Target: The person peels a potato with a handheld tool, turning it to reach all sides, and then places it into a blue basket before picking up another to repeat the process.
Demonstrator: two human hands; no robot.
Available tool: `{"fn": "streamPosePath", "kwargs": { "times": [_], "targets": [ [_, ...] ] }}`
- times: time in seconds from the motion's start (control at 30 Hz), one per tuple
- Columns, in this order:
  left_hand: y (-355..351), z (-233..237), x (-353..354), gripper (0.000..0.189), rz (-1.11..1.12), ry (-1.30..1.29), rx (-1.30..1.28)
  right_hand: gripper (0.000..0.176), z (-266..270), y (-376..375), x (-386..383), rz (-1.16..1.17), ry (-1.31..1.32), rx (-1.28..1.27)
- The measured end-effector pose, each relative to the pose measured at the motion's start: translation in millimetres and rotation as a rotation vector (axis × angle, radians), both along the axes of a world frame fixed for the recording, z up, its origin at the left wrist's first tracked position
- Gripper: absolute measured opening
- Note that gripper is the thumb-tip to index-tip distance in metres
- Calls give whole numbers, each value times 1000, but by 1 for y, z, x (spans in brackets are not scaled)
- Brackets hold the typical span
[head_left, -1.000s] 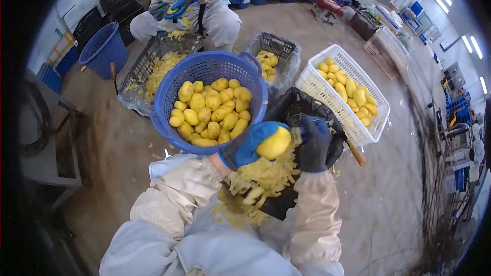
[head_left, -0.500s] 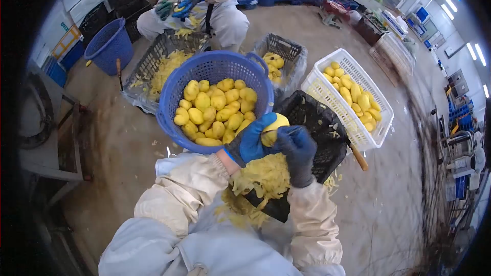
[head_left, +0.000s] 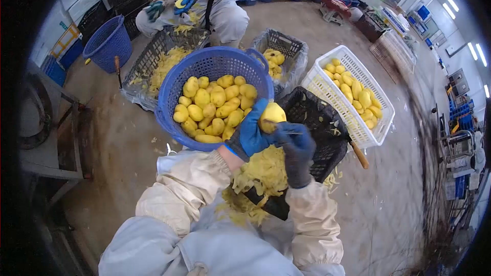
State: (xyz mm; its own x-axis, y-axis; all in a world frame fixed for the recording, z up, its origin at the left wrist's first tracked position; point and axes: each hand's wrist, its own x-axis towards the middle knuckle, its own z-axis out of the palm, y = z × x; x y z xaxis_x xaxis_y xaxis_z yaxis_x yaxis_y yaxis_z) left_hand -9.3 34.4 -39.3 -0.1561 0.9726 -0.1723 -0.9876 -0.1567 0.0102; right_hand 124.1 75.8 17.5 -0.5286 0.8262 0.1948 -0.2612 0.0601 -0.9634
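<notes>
Cupping a smooth, rounded potato point(head_left: 273, 116), left fingers point(head_left: 257, 113) curve above ribbon-like peelings point(head_left: 267, 169).

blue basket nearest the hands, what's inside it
The blue basket holds a pile of yellow potatoes. The top ones hide the basket's bottom and whatever lies lower down; the left hand covers part of the rim, at lower right in the picture.

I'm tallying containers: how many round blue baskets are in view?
2: the near basket by the left hand, the far basket at upper left. Others may be hidden.
</notes>
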Motion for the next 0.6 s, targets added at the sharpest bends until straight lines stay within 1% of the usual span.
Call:
{"fn": "streamPosePath", "kwargs": {
  "times": [0.07, 0.1, 0.17, 0.2, 0.3, 0.4, 0.43, 0.47, 0.5, 0.57, 0.6],
  "targets": [
    [-4, 4, 0, 38, -34, 18, 31, 12, -25, -3, -5, 7, -106, 130],
    [-5, 8, 0, 37, -62, 35, 69, 12, -19, 1, -3, 7, -108, 130],
    [0, 15, 4, 38, -26, 21, 48, 12, -3, 17, 1, 2, -8, -119],
    [2, 14, 5, 39, -32, 34, 41, 12, -5, 19, 1, -28, -39, -132],
    [2, 14, 6, 39, -15, 62, 28, 12, -12, 23, 0, -18, -29, -167],
    [1, 15, 6, 39, -11, 48, 56, 11, -15, 28, 2, -38, -39, -139],
    [-1, 8, 3, 37, 10, 153, 25, 11, -24, 49, 14, -37, -40, -139],
    [-3, 4, 3, 36, 31, 256, -7, 10, -38, 84, 35, -138, 69, -118],
    [-5, 10, 2, 36, 31, 256, -10, 9, -28, 91, 38, -241, 179, -100],
    [-3, 26, -3, 33, 96, -16, -105, 7, -19, 85, 42, -206, 146, -92],
    [-1, 29, -2, 32, 126, -48, -119, 5, -7, 73, 38, -168, 100, -86]
  ]
}}
